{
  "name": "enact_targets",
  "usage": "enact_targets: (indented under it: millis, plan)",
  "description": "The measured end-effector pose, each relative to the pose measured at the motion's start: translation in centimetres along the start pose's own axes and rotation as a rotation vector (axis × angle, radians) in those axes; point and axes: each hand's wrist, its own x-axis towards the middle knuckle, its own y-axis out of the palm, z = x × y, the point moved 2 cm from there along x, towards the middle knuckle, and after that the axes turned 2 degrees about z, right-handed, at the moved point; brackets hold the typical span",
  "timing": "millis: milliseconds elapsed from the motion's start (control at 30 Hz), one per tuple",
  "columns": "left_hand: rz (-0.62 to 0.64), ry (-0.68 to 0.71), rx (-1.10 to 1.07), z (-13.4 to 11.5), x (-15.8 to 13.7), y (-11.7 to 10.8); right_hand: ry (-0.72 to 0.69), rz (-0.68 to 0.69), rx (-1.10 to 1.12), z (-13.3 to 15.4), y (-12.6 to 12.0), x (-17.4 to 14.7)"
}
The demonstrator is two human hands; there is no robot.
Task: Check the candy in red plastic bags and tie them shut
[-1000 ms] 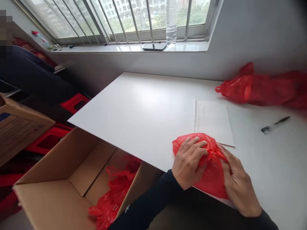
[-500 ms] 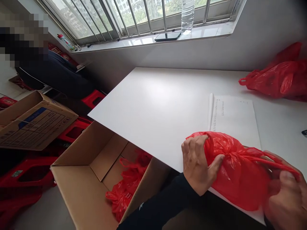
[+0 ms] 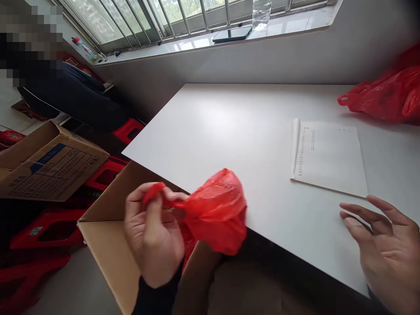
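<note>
My left hand (image 3: pixel 154 232) is closed on the twisted handles of a filled red plastic bag (image 3: pixel 216 210). The bag hangs out to the right, over the table's left front edge and partly above an open cardboard box (image 3: pixel 108 253). Inside that box, more red plastic (image 3: pixel 189 247) shows in part behind my wrist. Over the front right of the white table (image 3: pixel 210 127), my right hand (image 3: pixel 387 249) is open with its fingers apart and nothing in them. Just beyond its fingertips lies an open notebook (image 3: pixel 331 157) with rows of small writing.
Another red plastic bag (image 3: pixel 387 96) sits at the table's back right. A phone (image 3: pixel 232 34) and a water bottle (image 3: pixel 261 15) stand on the windowsill. At left are a printed carton (image 3: pixel 62 166), red stools (image 3: pixel 49 227) and a seated person (image 3: pixel 75 96) in dark clothes.
My left hand has carried the red bag leftward off the notebook's near side to above the box, now gripping its handles. My right hand has let go of the bag and opened.
</note>
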Motion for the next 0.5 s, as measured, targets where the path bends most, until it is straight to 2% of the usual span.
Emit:
enact_targets:
  millis: [33, 133, 233, 333, 433, 500]
  plan:
    - [-0.109, 0.042, 0.097, -0.1, 1.0, -2.0, 0.003, -0.009, -0.018, 0.1, 0.0, 0.0]
    - [-0.268, 0.046, 0.224, 0.9, 3.6, -8.0, -0.009, -0.014, -0.062, 0.4, 0.0, 0.0]
    - [-0.387, -0.062, 0.325, 3.7, 5.5, -13.8, -0.019, -0.010, -0.075, 0.7, 0.0, -0.1]
    - [-0.498, -0.155, 0.471, 7.0, 6.9, -18.6, -0.024, -0.013, -0.095, 0.9, 0.0, -0.2]
    - [-0.485, -0.224, 0.691, 10.2, 7.7, -22.0, -0.018, 0.008, -0.121, 0.9, 0.0, -0.2]
    - [-0.371, -0.285, 0.892, 12.2, 7.7, -23.5, -0.012, 0.009, -0.131, 0.8, 0.0, -0.2]
